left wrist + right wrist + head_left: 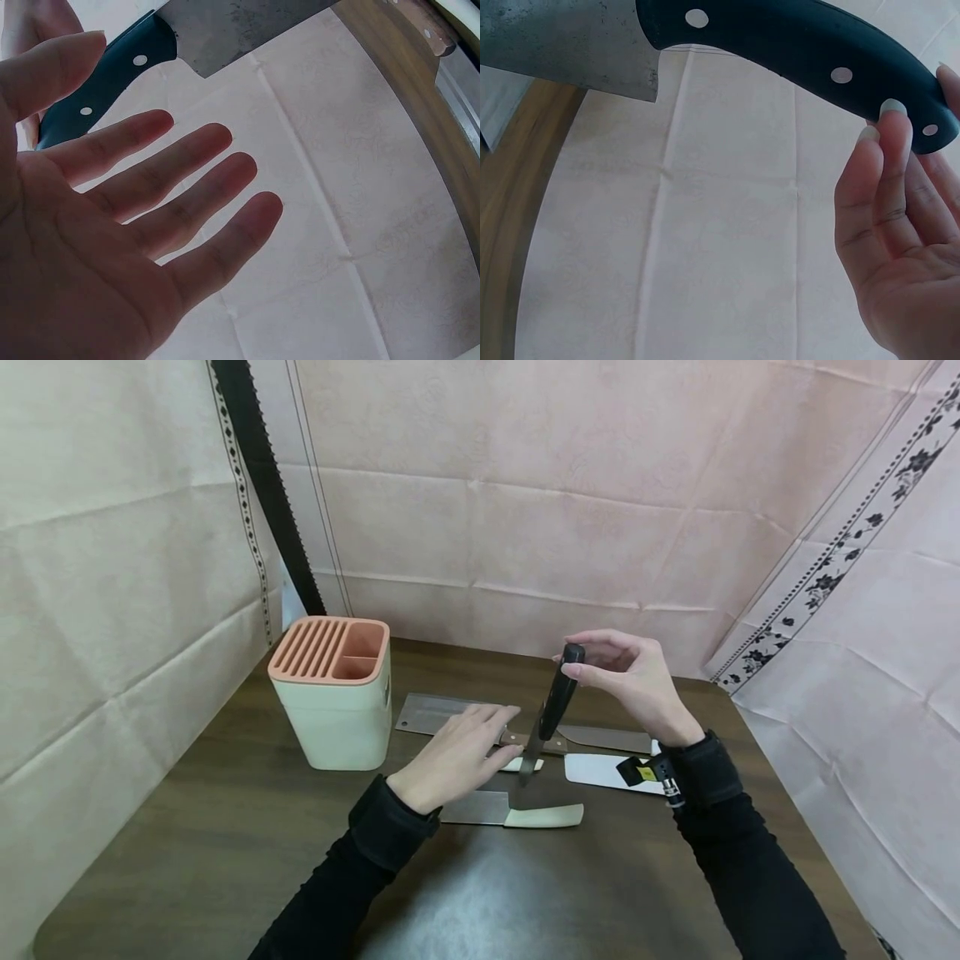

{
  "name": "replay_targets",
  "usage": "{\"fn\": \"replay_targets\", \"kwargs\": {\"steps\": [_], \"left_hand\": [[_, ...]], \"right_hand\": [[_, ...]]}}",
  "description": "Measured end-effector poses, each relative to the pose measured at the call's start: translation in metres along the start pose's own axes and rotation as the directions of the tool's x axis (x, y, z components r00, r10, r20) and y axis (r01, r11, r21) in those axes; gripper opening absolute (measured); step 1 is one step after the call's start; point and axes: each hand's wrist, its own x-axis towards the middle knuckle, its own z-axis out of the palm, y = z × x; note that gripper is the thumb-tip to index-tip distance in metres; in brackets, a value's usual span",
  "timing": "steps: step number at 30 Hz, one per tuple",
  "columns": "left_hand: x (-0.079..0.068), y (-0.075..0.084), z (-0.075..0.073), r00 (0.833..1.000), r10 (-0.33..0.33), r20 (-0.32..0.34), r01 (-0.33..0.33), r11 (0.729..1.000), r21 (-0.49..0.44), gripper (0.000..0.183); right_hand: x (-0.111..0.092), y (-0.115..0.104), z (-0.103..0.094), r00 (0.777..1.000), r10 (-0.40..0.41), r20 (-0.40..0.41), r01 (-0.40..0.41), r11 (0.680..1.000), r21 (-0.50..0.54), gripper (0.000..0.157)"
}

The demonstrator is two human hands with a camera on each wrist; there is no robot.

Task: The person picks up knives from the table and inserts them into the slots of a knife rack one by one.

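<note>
My right hand [630, 685] pinches the butt end of a black-handled kitchen knife [561, 693], whose blade slants down toward the table. Three pale rivets show on its handle [795, 56] in the right wrist view. To the left of it, my left hand [453, 760] hovers over other knives, its fingers spread and nothing in its grasp. Its palm and fingers appear near the same dark handle [112, 86] in the left wrist view. Beneath the left hand lies a cleaver [427, 713], partly covered. A white-handled knife [543, 817] lies nearer me, its blade partly hidden by the left hand.
At the left stands a pale green knife block [337, 735] with a slotted pink top [300, 647]. Right of the held knife lie a long grey blade [607, 739] and a white blade [592, 768]. Patterned cloth [525, 527] walls the wooden table [262, 827].
</note>
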Motion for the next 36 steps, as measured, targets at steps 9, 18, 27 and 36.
{"fn": "replay_targets", "kwargs": {"steps": [9,18,27,36], "left_hand": [[0.002,0.003,-0.002,1.0,0.011,-0.014,-0.011,1.0,-0.009,0.049],[0.005,0.005,-0.001,0.997,0.021,-0.077,-0.025,0.998,-0.054,0.047],[0.017,0.009,-0.002,0.97,0.054,-0.238,-0.075,0.994,-0.079,0.042],[0.023,0.009,0.0,0.951,-0.013,-0.31,-0.064,0.969,-0.239,0.034]], "right_hand": [[0.003,-0.005,0.005,1.0,-0.011,0.025,0.011,1.0,0.003,0.037],[0.008,-0.009,0.012,0.998,-0.041,0.047,0.04,0.999,0.02,0.035],[0.01,-0.015,0.017,0.997,-0.026,0.069,0.023,0.999,0.043,0.037],[0.007,-0.019,0.022,0.997,-0.046,0.056,0.046,0.999,0.008,0.035]]}}
